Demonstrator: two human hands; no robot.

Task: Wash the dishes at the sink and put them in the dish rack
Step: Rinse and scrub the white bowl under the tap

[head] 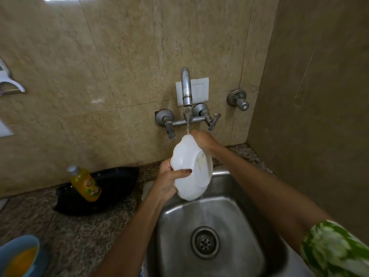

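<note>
A white scalloped plate (188, 163) is held tilted on edge above the steel sink (235, 198), under the running water from the wall tap (186, 87). My left hand (169, 179) grips its lower left rim, thumb across the face. My right hand (202, 141) is at the plate's upper rim, right where the stream lands, with its fingers curled against the back of the plate. A pale smear sits on the plate's right side. Water runs off the bottom edge into the sink.
A yellow dish-soap bottle (85, 183) stands in a black tray (111, 188) on the speckled counter left of the sink. A blue bowl (19, 256) with yellow contents is at the bottom left. A separate valve (238, 99) juts from the wall on the right. No dish rack is in view.
</note>
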